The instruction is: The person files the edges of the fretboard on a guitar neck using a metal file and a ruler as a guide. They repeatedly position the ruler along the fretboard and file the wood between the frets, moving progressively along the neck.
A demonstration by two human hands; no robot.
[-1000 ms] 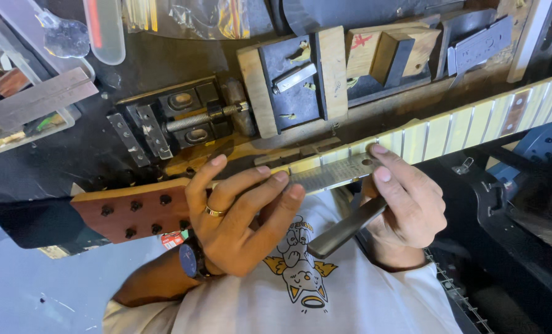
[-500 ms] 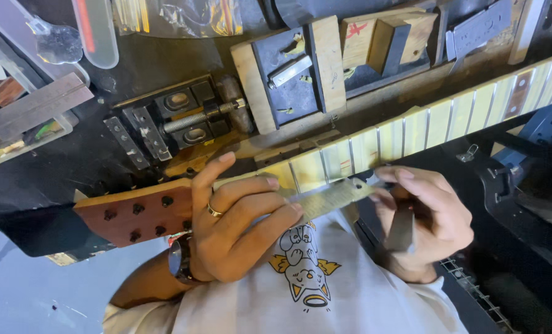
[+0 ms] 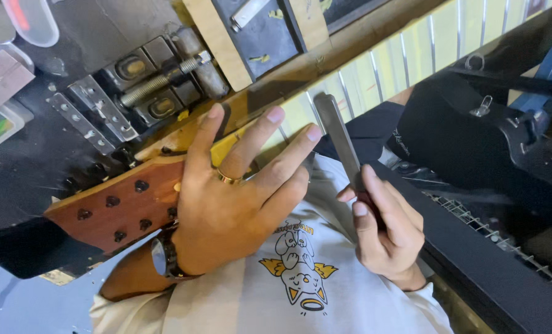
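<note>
I am pressing my left hand (image 3: pixel 236 204) flat over the guitar neck (image 3: pixel 375 74), right where it meets the reddish headstock (image 3: pixel 112 207). The fingers (image 3: pixel 273 133) are spread and lying open across the first frets, not curled around anything (the ring and the watch are on this hand).

My right hand (image 3: pixel 384 232) is gripping the dark handle of a metal file (image 3: pixel 336 139). Its fingers are closed around the handle, with the thumb lying along the side. The file's grey blade is pointing up and away from my chest, its tip lying over the pale fretboard just beside my left fingertips.

The neck's long axis is running from the headstock at lower left up toward the upper right, and the file is standing steeply across it, close to crosswise. So the blade is sitting to the right of my left fingers, near them (whether it is actually touching the frets I cannot tell). The right hand is the one carrying the tool; the left is nearer the headstock, resting on the neck.
</note>
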